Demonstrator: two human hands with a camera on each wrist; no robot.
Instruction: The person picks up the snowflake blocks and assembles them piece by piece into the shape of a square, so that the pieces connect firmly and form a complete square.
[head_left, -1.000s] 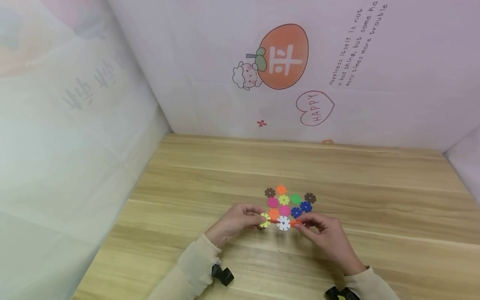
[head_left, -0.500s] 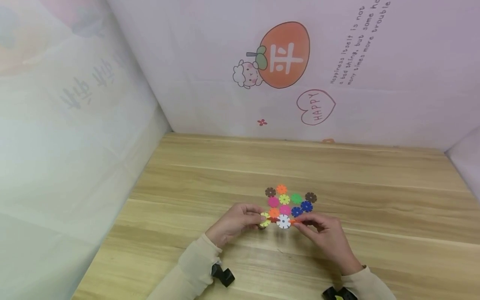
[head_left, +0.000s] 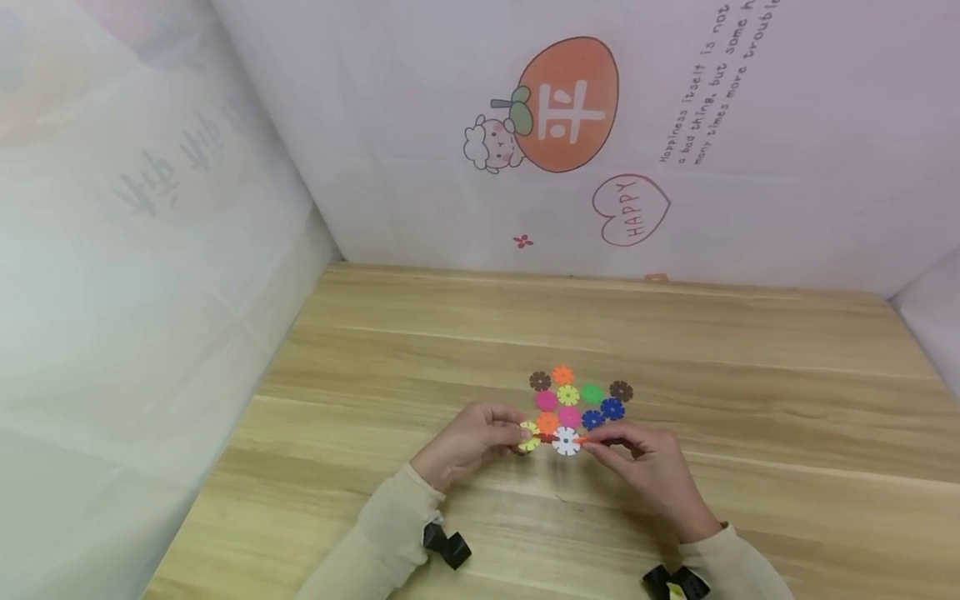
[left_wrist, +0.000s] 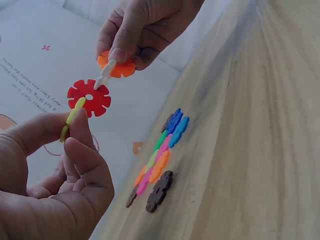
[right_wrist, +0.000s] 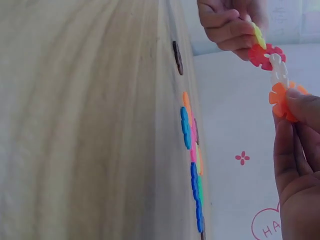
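Several notched flower-shaped plastic discs are joined in a short chain held above the table. My left hand (head_left: 472, 440) pinches its yellow disc (left_wrist: 74, 111) between thumb and index finger. A red disc (left_wrist: 101, 103) is slotted onto the yellow one. Then comes a white disc (head_left: 566, 450), followed by an orange disc (left_wrist: 123, 69) at the other end. With thumb and fingers, my right hand (head_left: 654, 468) pinches that orange disc, covering part of it. In the head view, the red and orange discs appear nearly edge-on.
Loose discs lie flat beyond the hands: brown (head_left: 540, 381), green (head_left: 592, 393), pink (head_left: 546, 402), dark blue (head_left: 612, 408) and others. One brown disc (left_wrist: 159, 191) lies under the left hand. A printed cloth (head_left: 405, 150) hangs behind the wooden table (head_left: 420, 333).
The chain has tilted slightly, so the red disc shows a little more of its face. My right hand has shifted a little to the left. Both hands keep their pinch.
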